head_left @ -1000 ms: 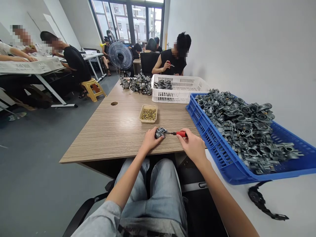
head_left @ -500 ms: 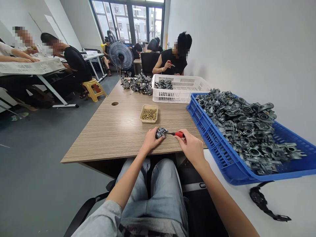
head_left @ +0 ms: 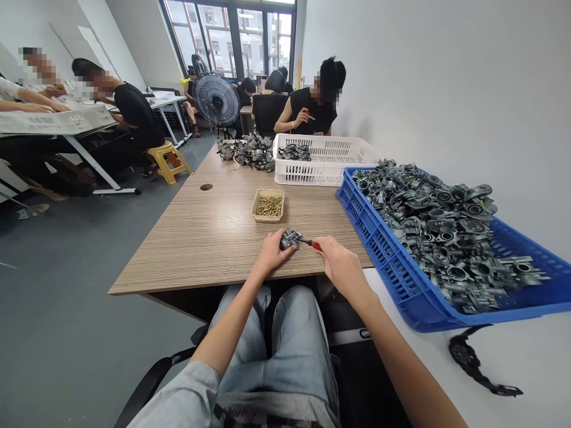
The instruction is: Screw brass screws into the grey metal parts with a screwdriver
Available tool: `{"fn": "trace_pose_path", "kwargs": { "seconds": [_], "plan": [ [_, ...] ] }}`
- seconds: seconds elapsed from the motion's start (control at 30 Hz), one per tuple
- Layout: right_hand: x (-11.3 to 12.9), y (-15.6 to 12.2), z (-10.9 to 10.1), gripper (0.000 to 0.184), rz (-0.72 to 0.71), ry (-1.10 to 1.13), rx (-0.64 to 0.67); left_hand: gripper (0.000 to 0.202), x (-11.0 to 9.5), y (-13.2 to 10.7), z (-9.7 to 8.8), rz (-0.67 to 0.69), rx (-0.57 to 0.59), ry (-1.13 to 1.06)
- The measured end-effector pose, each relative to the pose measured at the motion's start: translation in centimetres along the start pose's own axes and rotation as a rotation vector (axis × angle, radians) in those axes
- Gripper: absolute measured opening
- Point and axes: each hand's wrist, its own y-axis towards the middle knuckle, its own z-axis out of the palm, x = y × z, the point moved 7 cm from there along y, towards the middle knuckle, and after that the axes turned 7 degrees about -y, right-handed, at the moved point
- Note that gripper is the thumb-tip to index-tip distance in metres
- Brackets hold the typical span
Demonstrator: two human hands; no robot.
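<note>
My left hand (head_left: 271, 253) grips a small grey die-cast carburetor (head_left: 290, 239) against the wooden tabletop (head_left: 191, 249). My right hand (head_left: 341, 266) is shut around a red-handled screwdriver (head_left: 316, 245), and its thin shaft reaches into the side of the carburetor. The hand covers most of the red handle. The exact screw or seat at the shaft's tip is too small to make out.
A blue plastic crate (head_left: 379, 255) heaped with grey carburetors stands at the table's right end. Beyond it are a white crate (head_left: 312, 173), a small tray of brass parts (head_left: 268, 206), and a loose carburetor group (head_left: 250, 151). A co-worker (head_left: 307, 110) sits across the table.
My right hand has moved left and closed further over the screwdriver, so less of the red handle shows. My left hand and the carburetor have stayed nearly in place.
</note>
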Motion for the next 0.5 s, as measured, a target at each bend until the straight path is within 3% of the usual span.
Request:
{"fn": "trace_pose_path", "kwargs": {
  "seconds": [0.2,0.37,0.5],
  "plan": [
    [-0.2,0.0,0.0,0.014,0.086,-0.012,-0.015,0.047,0.1,0.0,0.0,-0.007,0.005,0.002],
    [-1.2,0.0,0.2,0.024,0.215,-0.026,-0.013,0.048,0.0,0.0,-0.1,0.003,0.0,-0.018],
    [-1.4,0.0,0.2,0.02,0.232,-0.033,-0.026,0.048,0.0,-0.1,-0.1,-0.006,0.004,-0.011]
  ]
}}
